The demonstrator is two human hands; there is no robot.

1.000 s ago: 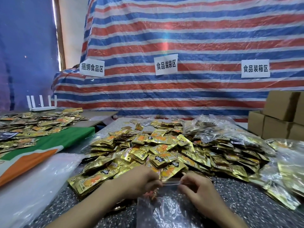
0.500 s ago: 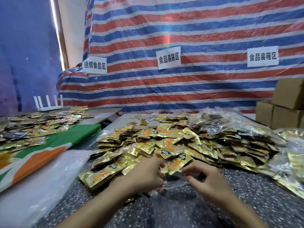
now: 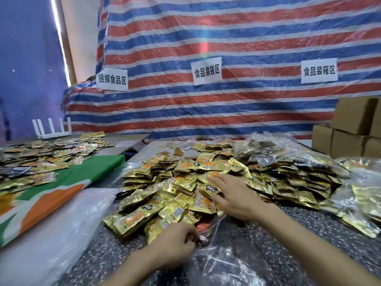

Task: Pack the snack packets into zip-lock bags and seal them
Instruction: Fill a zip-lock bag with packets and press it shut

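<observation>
**Bagging station: one hand on the bag, one on the pile**

Left hand: low centre, knuckles up. Fingers curled, pinching the near left edge of the mouth of a clear zip-lock bag. The bag lies crumpled on the dark speckled bench, its mouth facing the pile. Something orange-red shows at the opening; I cannot tell what.

Right hand: reached forward past the bag mouth, palm down on the heap. Fingers straight and slightly spread, laid flat on the packets. The thumb points left beside a packet with a black label. Whether any packet is actually gripped, cannot tell.

Snack packets: a broad loose heap of gold foil with orange print, covering the middle of the bench. Its near edge touches the bag mouth.

Surroundings:
- Clear bags stuffed with packets behind and to the right of the heap; more along the right edge.
- Brown cardboard boxes stacked far right.
- Clear plastic sheeting at near left.
- Green, orange and white cloth on a second bench to the left, strewn with more packets.
- White router with upright antennas at the back left.
- Red, white and blue striped tarp as backdrop, with three white paper signs.
</observation>
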